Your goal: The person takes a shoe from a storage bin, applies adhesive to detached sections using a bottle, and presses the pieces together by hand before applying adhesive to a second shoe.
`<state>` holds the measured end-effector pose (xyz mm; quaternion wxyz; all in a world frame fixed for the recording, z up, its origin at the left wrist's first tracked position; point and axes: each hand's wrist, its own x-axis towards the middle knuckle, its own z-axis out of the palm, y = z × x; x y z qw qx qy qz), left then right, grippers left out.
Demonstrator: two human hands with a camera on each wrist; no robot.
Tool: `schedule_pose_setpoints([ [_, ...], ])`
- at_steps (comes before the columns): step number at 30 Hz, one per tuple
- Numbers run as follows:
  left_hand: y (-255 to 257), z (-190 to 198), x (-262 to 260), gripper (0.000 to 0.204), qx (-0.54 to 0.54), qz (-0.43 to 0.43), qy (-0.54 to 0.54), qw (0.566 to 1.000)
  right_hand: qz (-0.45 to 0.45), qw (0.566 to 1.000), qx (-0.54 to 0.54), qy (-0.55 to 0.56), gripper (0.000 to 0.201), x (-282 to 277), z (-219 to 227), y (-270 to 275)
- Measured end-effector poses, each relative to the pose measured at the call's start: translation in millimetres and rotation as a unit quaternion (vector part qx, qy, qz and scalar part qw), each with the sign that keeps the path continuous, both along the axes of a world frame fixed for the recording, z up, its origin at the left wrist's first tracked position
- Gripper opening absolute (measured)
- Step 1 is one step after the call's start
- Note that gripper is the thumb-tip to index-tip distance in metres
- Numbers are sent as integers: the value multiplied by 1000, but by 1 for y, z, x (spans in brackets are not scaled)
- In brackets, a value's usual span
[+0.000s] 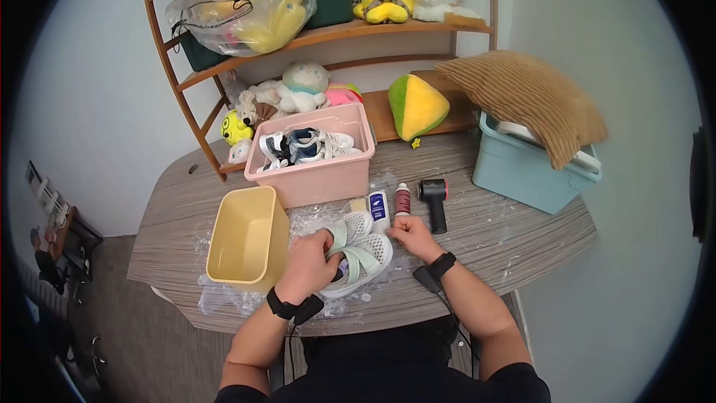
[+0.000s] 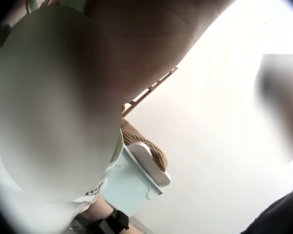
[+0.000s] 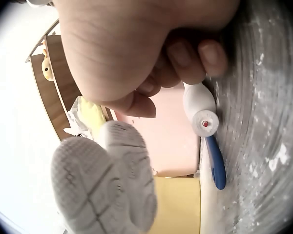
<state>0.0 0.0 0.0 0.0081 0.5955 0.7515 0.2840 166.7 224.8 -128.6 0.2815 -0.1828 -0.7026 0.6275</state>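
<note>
From the head camera, a person is sitting at a wooden table (image 1: 522,239), the left hand (image 1: 307,263) curling its fingers around a white mesh shoe (image 1: 359,252) with pale green straps, lying on the table just in front of them beside a yellow bin (image 1: 246,239). The right hand (image 1: 409,233) is resting just beside the shoe's toe, fingers curled in. One pink basket (image 1: 313,172) is holding more shoes; two small bottles and one black handheld device (image 1: 434,201) are standing behind the shoe. The left wrist view is mostly blurred; I cannot tell the finger positions there. In the right wrist view, the curled fingers (image 3: 205,53) are pinching a white tube (image 3: 200,109) beside the shoe's grey sole (image 3: 105,180). Keeping the left grip firm would likely be steadying the shoe best.
</note>
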Motion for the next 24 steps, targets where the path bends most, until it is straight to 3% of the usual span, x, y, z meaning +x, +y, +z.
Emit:
schedule_pose_setpoints([
  [3, 1, -37, -15, 24, -14, 42, -67, 997, 4, 1000, -22, 1, 36, -1, 6, -3],
  [9, 17, -54, -39, 24, 34, 56, -86, 994, -7, 999, -40, -17, 37, -1, -1, 1],
  [12, 21, -46, -41, 25, 37, 35, -54, 997, -8, 998, -64, -18, 36, -1, 5, -1],
  [14, 21, -29, -28, 25, 106, 54, 90, 989, -2, 996, -87, -8, 35, 0, 10, 0],
  [15, 20, -25, -24, 25, 105, 56, 87, 989, 0, 996, -87, -12, 35, -3, 15, 3],
  [18, 23, -20, -18, 27, 63, 40, 42, 996, -50, 999, -4, -20, 34, -11, 30, 15],
  [20, 29, -21, -15, 32, -104, 61, 48, 992, -63, 998, 16, -22, 34, -18, 42, 28],
  [23, 37, -23, -10, 37, -138, 59, 81, 985, -98, 994, 56, -4, 32, -30, 37, 41],
  [24, 39, -25, -10, 37, -138, 59, 82, 985, -142, 983, 115, -2, 30, -30, 31, 41],
])
